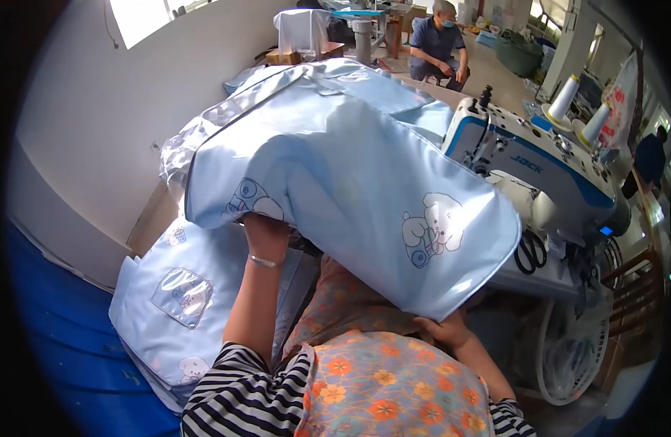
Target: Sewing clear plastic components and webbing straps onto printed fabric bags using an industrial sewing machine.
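Note:
A large light-blue sheet point(350, 182) with dark piping and printed cartoon bears is draped in front of me, its far part spread toward the sewing machine point(532, 156). My left hand point(266, 237) reaches up beneath its near left edge; the fabric hides the fingers. At the lowest corner, my right hand point(446, 332) is closed on the edge, with the thumb showing and the other fingers mostly covered. A stack of similar light-blue pieces point(150, 295), the top one with a clear pocket, lies beside my left forearm.
Black-handled scissors point(530, 253) lie on the machine table at the right. White thread cones point(566, 97) stand behind the machine. A white round fan point(572, 357) is below the table. Blue covering point(55, 328) spreads at the left. A seated person point(439, 47) is farther off.

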Available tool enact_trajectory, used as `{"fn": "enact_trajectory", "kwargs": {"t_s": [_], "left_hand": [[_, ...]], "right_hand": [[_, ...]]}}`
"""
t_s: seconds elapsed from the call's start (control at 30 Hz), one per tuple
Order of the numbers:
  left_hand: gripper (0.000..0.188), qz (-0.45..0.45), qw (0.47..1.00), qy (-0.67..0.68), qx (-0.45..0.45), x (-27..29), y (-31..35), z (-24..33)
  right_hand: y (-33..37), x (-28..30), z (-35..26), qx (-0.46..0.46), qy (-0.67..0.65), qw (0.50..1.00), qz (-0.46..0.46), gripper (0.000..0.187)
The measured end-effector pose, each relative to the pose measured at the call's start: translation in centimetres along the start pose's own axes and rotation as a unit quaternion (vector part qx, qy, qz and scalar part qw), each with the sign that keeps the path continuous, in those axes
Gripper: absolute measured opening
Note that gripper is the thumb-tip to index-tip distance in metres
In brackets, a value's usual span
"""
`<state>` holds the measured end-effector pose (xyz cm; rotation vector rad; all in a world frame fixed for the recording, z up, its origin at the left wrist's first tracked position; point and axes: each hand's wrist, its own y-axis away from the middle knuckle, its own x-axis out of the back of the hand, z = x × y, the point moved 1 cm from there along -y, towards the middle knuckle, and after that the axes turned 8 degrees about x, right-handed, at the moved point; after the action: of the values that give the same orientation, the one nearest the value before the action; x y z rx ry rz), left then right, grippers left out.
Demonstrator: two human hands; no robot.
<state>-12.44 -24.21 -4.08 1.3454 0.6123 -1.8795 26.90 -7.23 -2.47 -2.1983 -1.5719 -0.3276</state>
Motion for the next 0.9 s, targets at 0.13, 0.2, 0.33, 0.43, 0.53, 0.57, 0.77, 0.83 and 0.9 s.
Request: {"fn": "enact_trajectory", "kwargs": {"t_s": [0.13,0.2,0.33,0.43,0.53,0.57,0.77,0.83,0.9], "left_hand": [[0.036,-0.028,0.999,0.006,-0.022,-0.6,2.8,1.2],[0.04,-0.056,0.998,-0.004,-0.031,-1.1,4.8,2.3],[0.049,-0.002,1.0,0.006,-0.001,0.0,4.7,6.8],[0.039,0.134,0.988,-0.074,-0.014,2.4,-1.0,9.8],[0.036,0.168,0.978,-0.12,-0.037,5.6,-7.7,11.3],[0.036,0.173,0.973,-0.141,-0.057,6.5,-10.1,11.6],[0.035,0.19,0.953,-0.23,-0.053,8.4,-17.2,13.1],[0.033,0.166,0.956,-0.238,-0.047,7.9,-15.7,13.2],[0.032,-0.1,0.976,-0.172,0.086,6.8,-12.9,12.8]], "right_hand": [[-0.3,0.6,-0.8,-0.133,-0.032,0.989,0.048,0.035],[-0.8,0.8,-1.5,-0.156,-0.131,0.97,0.131,0.034],[-2.4,-1.6,-2.7,-0.204,0.036,0.97,-0.125,0.034],[-3.9,-3.3,-3.1,-0.275,0.03,0.941,-0.195,0.038],[-5.3,-3.9,-3.8,-0.24,0.045,0.948,-0.204,0.033],[-5.9,-4.2,-3.8,-0.226,0.069,0.946,-0.221,0.034],[-5.9,-5.1,-4.5,-0.256,0.019,0.955,-0.151,0.041],[-5.3,-4.9,-4.3,-0.227,-0.03,0.958,-0.176,0.039],[-4.6,-4.7,-3.8,-0.149,0.02,0.967,-0.206,0.037]]}}
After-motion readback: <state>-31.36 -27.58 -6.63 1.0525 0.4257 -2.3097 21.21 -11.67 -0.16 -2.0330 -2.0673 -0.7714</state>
